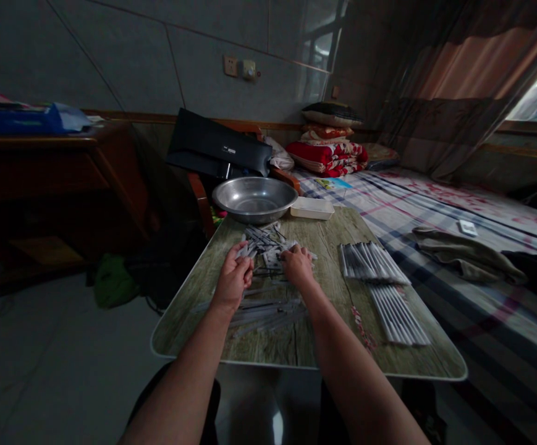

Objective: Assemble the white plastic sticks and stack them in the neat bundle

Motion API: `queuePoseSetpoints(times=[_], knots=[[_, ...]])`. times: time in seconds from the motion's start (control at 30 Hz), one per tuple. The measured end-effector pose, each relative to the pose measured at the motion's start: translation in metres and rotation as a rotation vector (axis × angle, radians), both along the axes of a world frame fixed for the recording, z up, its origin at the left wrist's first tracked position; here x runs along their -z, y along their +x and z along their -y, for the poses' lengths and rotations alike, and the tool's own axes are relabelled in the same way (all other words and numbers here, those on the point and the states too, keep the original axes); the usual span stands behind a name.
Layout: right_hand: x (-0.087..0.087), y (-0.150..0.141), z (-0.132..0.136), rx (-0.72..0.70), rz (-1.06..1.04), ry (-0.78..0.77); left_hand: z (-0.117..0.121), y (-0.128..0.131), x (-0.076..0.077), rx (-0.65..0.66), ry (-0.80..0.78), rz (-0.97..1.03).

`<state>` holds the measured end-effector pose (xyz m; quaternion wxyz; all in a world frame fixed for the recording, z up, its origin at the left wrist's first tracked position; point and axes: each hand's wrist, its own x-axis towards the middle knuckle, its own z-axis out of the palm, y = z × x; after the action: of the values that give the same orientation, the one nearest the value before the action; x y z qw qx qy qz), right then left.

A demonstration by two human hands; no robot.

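My left hand (237,275) is closed in a pinch at the left edge of a loose pile of small pale and dark plastic pieces (268,238). Something whitish shows at its fingertips, too small to name. Over the right side of the pile, my right hand (297,264) has its fingers curled down among the pieces, and what they grip is hidden. Nearer me, below both hands, lie several long translucent tubes (268,316). To the right are a stack of white tubes with dark ends (371,262) and a row of white tubes (398,315).
A metal basin (255,201) and a shallow white plastic box (312,209) stand at the far end of the small table (333,296). A red and white string (363,327) lies near the white tubes. The bed (435,210) adjoins on the right; a wooden desk (41,161) is left.
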<state>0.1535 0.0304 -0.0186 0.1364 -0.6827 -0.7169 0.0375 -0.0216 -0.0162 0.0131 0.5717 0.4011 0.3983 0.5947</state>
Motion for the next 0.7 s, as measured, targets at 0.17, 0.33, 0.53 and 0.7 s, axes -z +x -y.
queuePoseSetpoints(times=[0.17,0.33,0.53,0.7], knots=[[0.001,0.002,-0.001,-0.036,-0.039,-0.001,0.001,0.000,-0.001,0.033,0.003,-0.029],[0.006,0.008,-0.010,-0.137,-0.466,0.120,-0.001,0.002,0.003,0.107,0.011,-0.102],[-0.002,0.000,-0.002,-0.304,-1.512,-0.057,-0.002,0.006,0.012,0.213,0.042,-0.267],[-0.011,-0.006,0.011,-0.380,-1.707,-0.185,-0.006,0.005,0.020,0.116,0.172,-0.442]])
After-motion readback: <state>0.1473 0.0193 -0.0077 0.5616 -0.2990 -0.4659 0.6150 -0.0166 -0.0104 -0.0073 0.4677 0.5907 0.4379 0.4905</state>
